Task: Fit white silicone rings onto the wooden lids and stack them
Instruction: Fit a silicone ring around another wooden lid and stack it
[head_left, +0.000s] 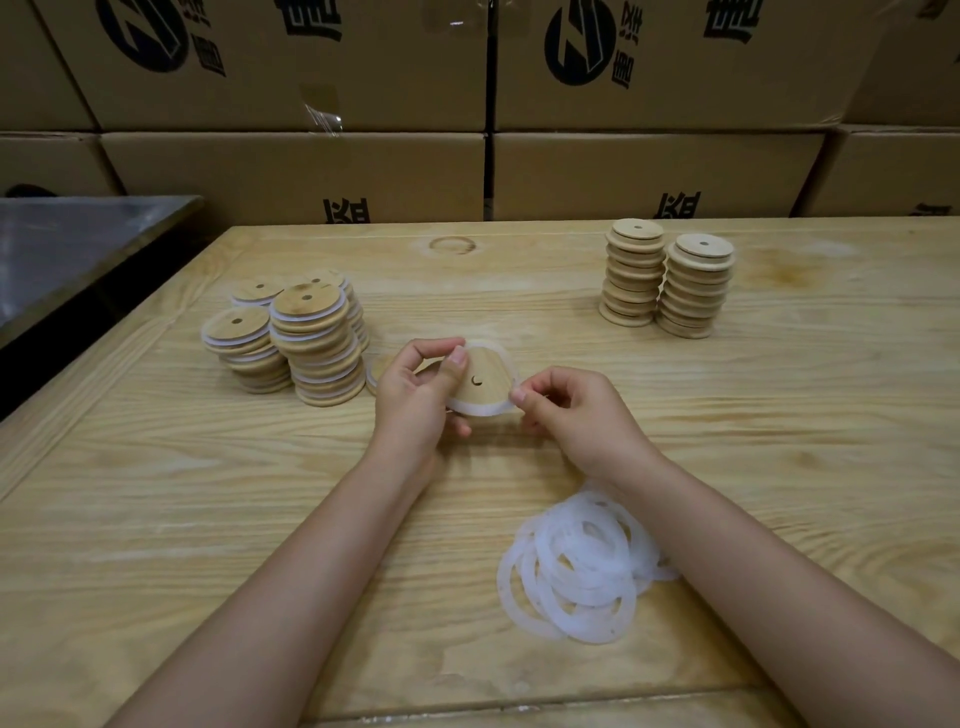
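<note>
Left grip: my left grip curls round the left edge of the round pale wooden lid with a small centre hole, thumb lying on its face.
Right grip: my right grip pinches the thin white silicone ring at the lid's right edge, finger and thumb closed on the band.
Where the work is: lid and ring are held tilted above the pale wooden surface, at the middle of the frame; the ring looks seated along the lower rim and loose at the top right.
Handling, lid: light, stiff and smooth, I judge; best held by the rim so the groove stays free.
Handling, ring: soft, stretchy and floppy; likely to roll or spring off, so I would take it at the edge and walk it round.
Ring supply: loose heap of white silicone rings, lower right of centre, beside my right forearm.
Finished: leaning stacks of ringed wooden lids, left of centre.
To do: two upright stacks of bare wooden lids, upper right.
Writing: the brown cardboard boxes across the top carry a dark round logo and bold dark characters, cut off and tilted; I cannot read them out.
</note>
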